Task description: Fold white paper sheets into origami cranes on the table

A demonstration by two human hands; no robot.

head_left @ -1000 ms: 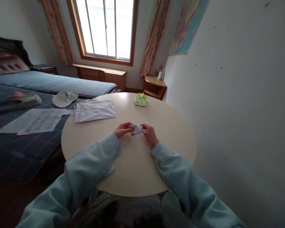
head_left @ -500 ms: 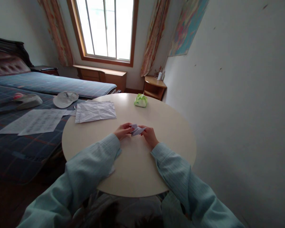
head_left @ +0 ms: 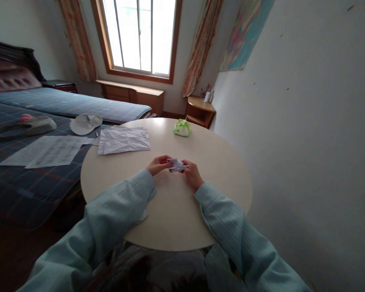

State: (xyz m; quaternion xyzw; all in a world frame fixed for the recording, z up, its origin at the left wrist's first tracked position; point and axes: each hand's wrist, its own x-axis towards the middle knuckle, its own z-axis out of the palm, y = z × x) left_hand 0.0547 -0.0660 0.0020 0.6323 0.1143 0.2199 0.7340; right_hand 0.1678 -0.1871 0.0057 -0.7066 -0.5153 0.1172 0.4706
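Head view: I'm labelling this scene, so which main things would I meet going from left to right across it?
Pale cap → crumpled paper → left hand → folded paper → right hand → colourful wall poster.

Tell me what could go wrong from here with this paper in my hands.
Folded paper: your left hand and right hand both grip it, so uneven pulling might tear it or spoil a fold.
Pale scrap: it lies partly hidden by your left sleeve, which could brush it aside.
Creased sheets: they lie near the table edge by the bed, so a bump might shift them off.
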